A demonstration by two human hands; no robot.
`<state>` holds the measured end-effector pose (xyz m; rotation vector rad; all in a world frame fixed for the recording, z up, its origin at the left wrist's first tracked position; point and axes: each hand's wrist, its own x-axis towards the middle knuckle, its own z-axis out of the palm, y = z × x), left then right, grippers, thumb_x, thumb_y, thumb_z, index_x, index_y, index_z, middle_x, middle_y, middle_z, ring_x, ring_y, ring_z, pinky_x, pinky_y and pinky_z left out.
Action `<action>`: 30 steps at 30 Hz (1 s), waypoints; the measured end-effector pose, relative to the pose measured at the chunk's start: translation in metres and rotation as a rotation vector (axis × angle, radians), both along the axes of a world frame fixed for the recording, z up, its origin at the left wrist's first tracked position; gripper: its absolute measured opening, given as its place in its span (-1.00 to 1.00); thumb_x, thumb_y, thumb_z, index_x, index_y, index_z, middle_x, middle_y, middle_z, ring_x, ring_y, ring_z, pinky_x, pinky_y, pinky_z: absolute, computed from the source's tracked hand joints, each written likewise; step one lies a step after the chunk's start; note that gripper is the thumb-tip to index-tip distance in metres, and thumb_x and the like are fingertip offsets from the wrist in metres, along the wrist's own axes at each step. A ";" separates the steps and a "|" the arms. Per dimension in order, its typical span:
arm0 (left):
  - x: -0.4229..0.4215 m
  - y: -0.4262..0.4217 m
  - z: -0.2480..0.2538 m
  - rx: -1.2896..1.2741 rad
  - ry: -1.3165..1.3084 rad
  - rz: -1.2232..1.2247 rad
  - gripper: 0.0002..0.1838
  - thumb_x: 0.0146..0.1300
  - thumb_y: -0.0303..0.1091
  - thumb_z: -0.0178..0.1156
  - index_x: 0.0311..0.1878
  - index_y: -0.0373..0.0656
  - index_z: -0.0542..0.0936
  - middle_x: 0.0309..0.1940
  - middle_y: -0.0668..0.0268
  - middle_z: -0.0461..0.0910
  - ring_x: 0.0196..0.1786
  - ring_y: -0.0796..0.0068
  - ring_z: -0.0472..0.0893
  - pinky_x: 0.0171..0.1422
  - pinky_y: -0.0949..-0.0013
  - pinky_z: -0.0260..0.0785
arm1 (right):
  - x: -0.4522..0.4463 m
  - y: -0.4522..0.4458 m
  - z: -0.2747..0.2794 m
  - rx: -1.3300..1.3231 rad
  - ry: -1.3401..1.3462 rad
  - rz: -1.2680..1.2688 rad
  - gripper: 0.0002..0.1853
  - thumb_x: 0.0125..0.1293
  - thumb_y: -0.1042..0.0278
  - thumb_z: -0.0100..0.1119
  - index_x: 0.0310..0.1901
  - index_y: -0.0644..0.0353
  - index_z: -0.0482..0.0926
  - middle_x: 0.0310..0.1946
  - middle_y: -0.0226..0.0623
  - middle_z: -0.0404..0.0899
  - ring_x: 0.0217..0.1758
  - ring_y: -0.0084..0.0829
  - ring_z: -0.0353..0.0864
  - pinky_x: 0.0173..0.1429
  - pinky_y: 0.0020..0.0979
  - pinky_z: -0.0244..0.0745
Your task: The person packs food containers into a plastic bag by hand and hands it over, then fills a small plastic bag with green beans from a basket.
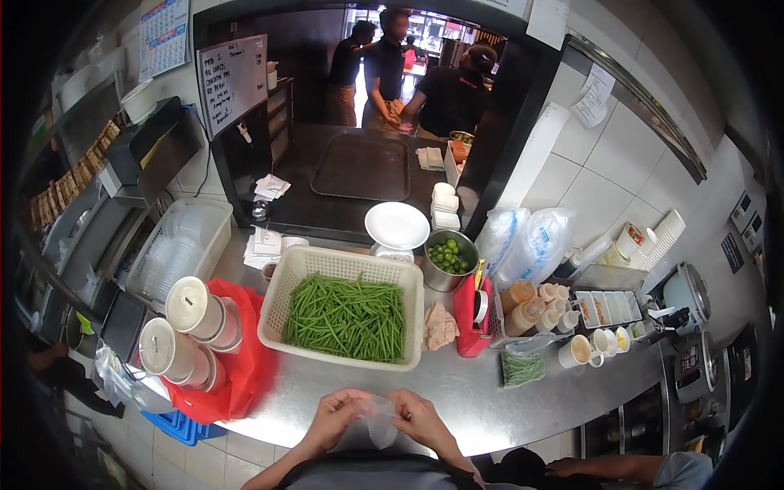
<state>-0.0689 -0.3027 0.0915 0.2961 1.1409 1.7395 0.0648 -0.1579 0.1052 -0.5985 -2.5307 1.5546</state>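
Observation:
Near the counter's front edge, my left hand (pixel 336 414) and my right hand (pixel 415 415) pinch the top of a small clear plastic bag (pixel 380 425) from both sides. The bag hangs between them and looks empty. Just beyond my hands stands a cream perforated basket (pixel 273 322) holding a heap of green beans (pixel 347 317). A tied clear bag of green beans (pixel 523 369) lies on the counter to the right.
Lidded tubs (pixel 192 306) stand on a red bag (pixel 249 351) at left. Behind the basket are a white plate (pixel 398 224) and a pot of limes (pixel 447 255). Sauce bottles (pixel 523 318) stand at right. A person's arm (pixel 608 467) is at lower right; several people stand beyond the opening.

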 end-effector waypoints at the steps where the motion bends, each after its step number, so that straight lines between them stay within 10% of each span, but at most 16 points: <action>1: -0.004 -0.001 -0.001 0.017 -0.140 0.017 -0.87 0.25 -0.47 0.12 -0.16 -0.25 0.55 -0.43 0.38 0.55 -0.36 0.61 0.57 -0.21 0.50 0.46 | 0.000 0.004 -0.007 0.103 -0.081 0.034 -0.79 0.20 0.47 0.18 -0.13 0.27 0.52 -0.43 -0.41 0.50 -0.39 -0.61 0.48 -0.27 -0.62 0.42; 6: -0.024 -0.019 -0.028 -0.004 -0.409 -0.196 -0.79 0.20 -0.52 0.16 -0.08 -0.26 0.54 -0.49 0.40 0.51 -0.51 0.70 0.49 -0.23 0.46 0.51 | 0.004 0.015 -0.069 -0.925 0.153 -0.234 -0.85 0.24 0.51 0.11 -0.16 0.30 0.53 -0.38 -0.38 0.56 -0.35 -0.50 0.56 -0.20 -0.54 0.47; 10: -0.030 -0.035 -0.039 -0.159 0.064 -0.470 -0.71 0.22 -0.45 0.17 0.02 -0.26 0.52 -0.54 0.43 0.50 -0.56 0.69 0.46 -0.25 0.42 0.54 | 0.006 0.015 -0.072 -1.456 0.253 -0.414 -0.81 0.28 0.49 0.06 -0.08 0.29 0.50 -0.34 -0.36 0.57 -0.33 -0.54 0.57 -0.23 -0.52 0.49; 19: 0.004 -0.024 -0.017 0.087 -0.502 -0.308 -0.81 0.31 -0.40 0.07 -0.04 -0.19 0.44 -0.04 0.32 0.47 0.03 0.55 0.47 0.09 0.41 0.38 | 0.007 -0.003 -0.044 -0.927 0.206 -0.158 -0.76 0.16 0.57 0.17 -0.11 0.26 0.44 -0.37 -0.48 0.49 -0.36 -0.68 0.46 -0.25 -0.62 0.37; 23: 0.010 -0.013 -0.027 -0.058 0.003 -0.242 -0.79 0.25 -0.49 0.11 -0.06 -0.25 0.45 -0.19 0.31 0.56 -0.13 0.51 0.57 0.01 0.45 0.43 | 0.002 -0.013 -0.033 -0.814 0.295 -0.070 -0.74 0.10 0.59 0.20 -0.15 0.27 0.43 -0.35 -0.47 0.48 -0.35 -0.69 0.44 -0.25 -0.64 0.33; 30: -0.013 -0.023 -0.039 -0.070 -0.560 -0.044 -0.84 0.26 -0.42 0.13 -0.15 -0.29 0.53 -0.31 0.32 0.56 -0.31 0.55 0.58 -0.19 0.48 0.53 | 0.015 0.016 -0.060 -0.594 -0.035 -0.051 -0.92 0.23 0.49 0.13 -0.24 0.27 0.51 -0.33 -0.42 0.50 -0.24 -0.64 0.48 -0.14 -0.55 0.41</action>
